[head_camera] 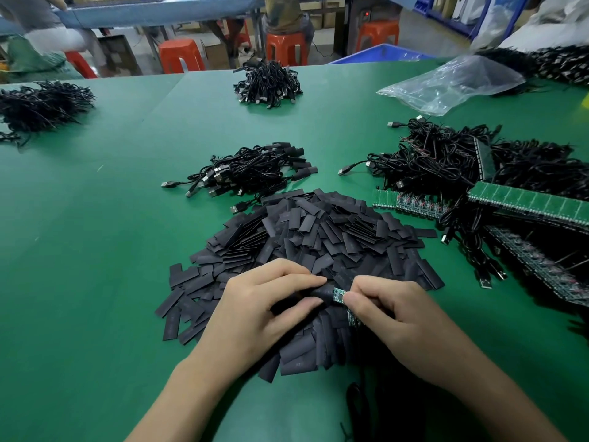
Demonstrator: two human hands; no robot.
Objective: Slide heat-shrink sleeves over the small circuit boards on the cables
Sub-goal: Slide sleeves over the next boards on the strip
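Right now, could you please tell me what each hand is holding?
Left hand: closed, pinching a black heat-shrink sleeve.
Right hand: closed, pinching the small circuit board.

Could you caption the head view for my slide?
Left hand holds a black sleeve at the small circuit board pinched by the right hand.

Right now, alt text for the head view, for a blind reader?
Over a pile of flat black heat-shrink sleeves on a green table, the left hand pinches one black sleeve and the right hand pinches a small green circuit board at its mouth. Bundles of black USB cables lie beyond.
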